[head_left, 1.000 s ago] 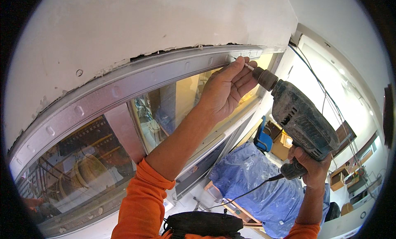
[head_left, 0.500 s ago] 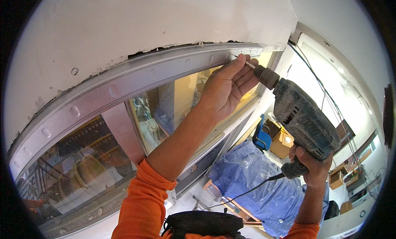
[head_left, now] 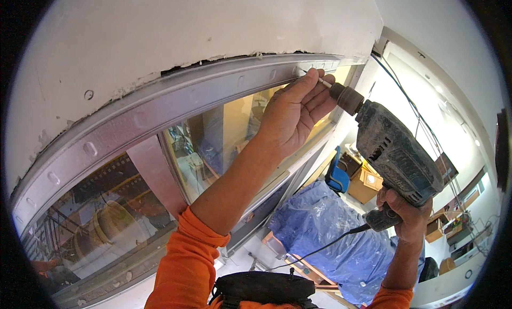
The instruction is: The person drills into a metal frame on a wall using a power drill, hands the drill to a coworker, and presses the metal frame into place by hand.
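In the head view, the tip of the bit [head_left: 325, 82] is partly covered by the left hand [head_left: 288, 119], whose thumb and forefinger are pinched together on a thin dark tip [head_left: 305, 71]; whether that is a screw or the bit's own end cannot be told. The other left fingers are curled loosely behind. The right hand [head_left: 408, 215] is wrapped around the grip of the drill [head_left: 397, 151], hiding most of the handle and the trigger. The drill is at right of centre, its chuck just beside the left fingertips, aimed at the far end of a metal rail [head_left: 112, 130]; contact with the rail is hard to make out. The black pouch [head_left: 264, 287] and the right sleeve [head_left: 392, 298] are cut off by the lower edge, and reflections muddle the glass [head_left: 106, 218]. Counted, there are two hands, well apart, two orange sleeves, one drill, one cord [head_left: 320, 249] running from its handle, one rail, one blue chair [head_left: 337, 173] and one blue sheet [head_left: 325, 223]. The rail's dimples are several, too faint toward the right to number. One small ring mark [head_left: 88, 94] shows on the wall [head_left: 186, 26].
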Demonstrator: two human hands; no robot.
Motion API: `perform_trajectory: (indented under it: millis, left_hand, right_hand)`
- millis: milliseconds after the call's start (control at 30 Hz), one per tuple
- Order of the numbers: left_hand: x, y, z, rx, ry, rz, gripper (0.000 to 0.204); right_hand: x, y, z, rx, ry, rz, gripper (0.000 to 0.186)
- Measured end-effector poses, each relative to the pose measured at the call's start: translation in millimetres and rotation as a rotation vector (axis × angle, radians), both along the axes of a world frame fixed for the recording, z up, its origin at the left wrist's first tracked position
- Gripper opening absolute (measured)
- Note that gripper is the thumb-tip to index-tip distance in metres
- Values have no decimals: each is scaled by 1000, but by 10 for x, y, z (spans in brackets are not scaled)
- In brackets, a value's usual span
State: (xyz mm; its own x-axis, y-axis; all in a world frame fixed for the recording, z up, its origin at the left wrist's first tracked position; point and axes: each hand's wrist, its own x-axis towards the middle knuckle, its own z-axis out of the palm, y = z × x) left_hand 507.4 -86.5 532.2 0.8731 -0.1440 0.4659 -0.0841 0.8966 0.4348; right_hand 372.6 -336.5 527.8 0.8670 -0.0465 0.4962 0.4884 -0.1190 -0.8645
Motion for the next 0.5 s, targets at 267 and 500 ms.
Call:
perform_trajectory:
  millis: [267,500]
  left_hand:
    - [-14,-9,17,-9,38,1,25]
    - [-12,-1,0,-11,17,-1,24]
  right_hand:
    - [-17,54,34,-36,-16,-2,43]
    - [-42,38,47,-86,-13,-16,41]
